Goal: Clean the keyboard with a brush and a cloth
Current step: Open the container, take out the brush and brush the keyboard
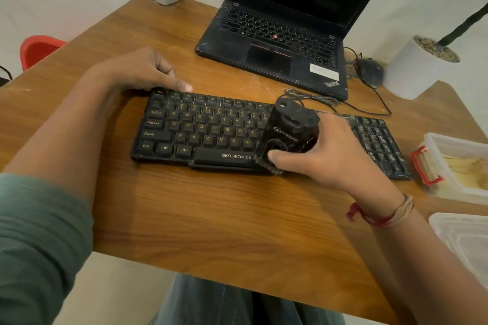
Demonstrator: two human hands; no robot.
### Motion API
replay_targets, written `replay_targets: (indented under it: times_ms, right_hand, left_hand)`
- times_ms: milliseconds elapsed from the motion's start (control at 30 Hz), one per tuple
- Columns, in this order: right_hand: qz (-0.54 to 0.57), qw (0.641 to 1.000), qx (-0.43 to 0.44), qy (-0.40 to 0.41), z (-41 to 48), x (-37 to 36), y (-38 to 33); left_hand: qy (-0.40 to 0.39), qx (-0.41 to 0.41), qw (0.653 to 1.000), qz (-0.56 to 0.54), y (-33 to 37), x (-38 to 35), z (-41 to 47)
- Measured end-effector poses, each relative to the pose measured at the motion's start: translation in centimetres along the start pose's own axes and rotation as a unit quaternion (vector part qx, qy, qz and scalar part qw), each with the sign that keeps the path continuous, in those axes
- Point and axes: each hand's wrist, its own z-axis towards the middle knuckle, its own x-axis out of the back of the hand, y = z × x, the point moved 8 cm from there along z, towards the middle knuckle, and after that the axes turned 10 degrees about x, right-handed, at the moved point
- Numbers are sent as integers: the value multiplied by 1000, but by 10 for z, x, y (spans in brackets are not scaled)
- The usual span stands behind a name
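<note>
While the keyboard (211, 134) is steadied at its far-left corner by the left hand (148, 71), the brush (285, 134) is clamped in the right hand (330, 153); uncleaned keys stretch leftward along its long axis.

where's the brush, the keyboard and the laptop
brush (287, 126), head view, on its black body
keyboard (200, 129), head view, on the letter keys
laptop (269, 57), head view, on its touchpad

black keyboard (200, 132) with yellow letters, black brush (286, 132), wood-grain brown table (211, 206).
</note>
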Motion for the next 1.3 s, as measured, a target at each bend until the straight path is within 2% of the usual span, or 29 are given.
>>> replay_targets:
  times_ms: [100,133,267,433,567,700,867,1033,1167,1233,1300]
  right_hand:
    - [-37,998,-6,59,4,19,8]
    - [-36,997,0,61,5,20,7]
    - [4,1000,11,-17,0,-1,-1]
    - [-88,995,11,49,9,25,9]
    - [-14,999,21,-35,4,2,-2]
    - [-68,998,14,1,10,19,5]
    - [-15,997,25,-73,4,-1,-5]
    - [-60,997,20,-33,13,13,2]
    - [44,992,40,-109,12,-14,-11]
    - [74,993,16,-92,15,-11,-4]
    - [37,999,-10,-35,22,2,11]
  left_hand:
    - [-7,-1,1000,-7,0,-1,0]
    - [-4,-1,1000,-7,0,-2,0]
    - [7,3,1000,-3,1,2,1]
    - [2,2,1000,-19,1,1,-1]
    - [5,6,1000,-12,-1,1,1]
    - [5,9,1000,-5,-2,1,1]
    - [4,12,1000,-5,0,1,-1]
    - [3,10,1000,-9,0,0,-1]
    - [3,18,1000,-10,-1,1,-1]
    - [-1,14,1000,-6,0,0,-2]
    - [2,11,1000,-9,0,1,-1]
